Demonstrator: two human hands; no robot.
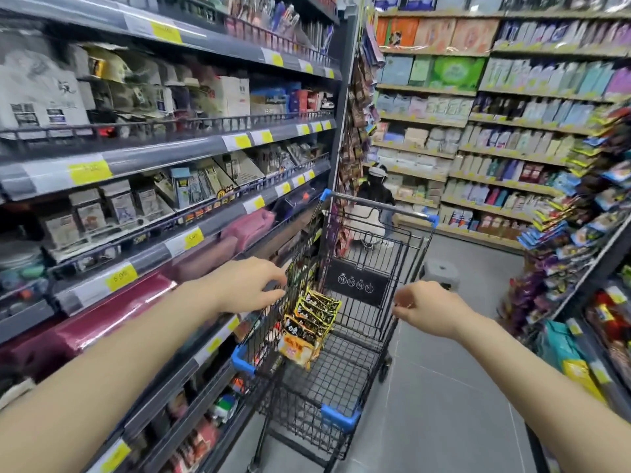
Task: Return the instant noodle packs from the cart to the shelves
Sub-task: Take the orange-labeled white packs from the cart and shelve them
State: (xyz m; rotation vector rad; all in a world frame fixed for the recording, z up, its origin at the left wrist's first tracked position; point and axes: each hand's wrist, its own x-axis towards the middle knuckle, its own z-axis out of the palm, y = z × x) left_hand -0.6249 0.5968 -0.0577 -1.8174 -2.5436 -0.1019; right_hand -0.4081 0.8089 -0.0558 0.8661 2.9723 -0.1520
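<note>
Above the wire cart [345, 336], left hand [246, 285] and right hand [430, 308] hover loosely curled, holding nothing; next, I judge, grasp the instant noodle packs [309, 324].

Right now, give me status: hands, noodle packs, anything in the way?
Left hand open at cart rim, right hand on rim. Noodle packs inside cart. Stool ahead.

Standing in a narrow store aisle, grey tiled floor [444, 387] running ahead. Dark shelving [205, 145] lining the left, yellow price tags [89, 172] sitting on its edges. Wooden-edged shelves [478, 172] filling the far wall, packed with pastel boxes. Grey step stool [442, 272] sitting on the floor. A person [374, 199] crouching at the far end.
</note>
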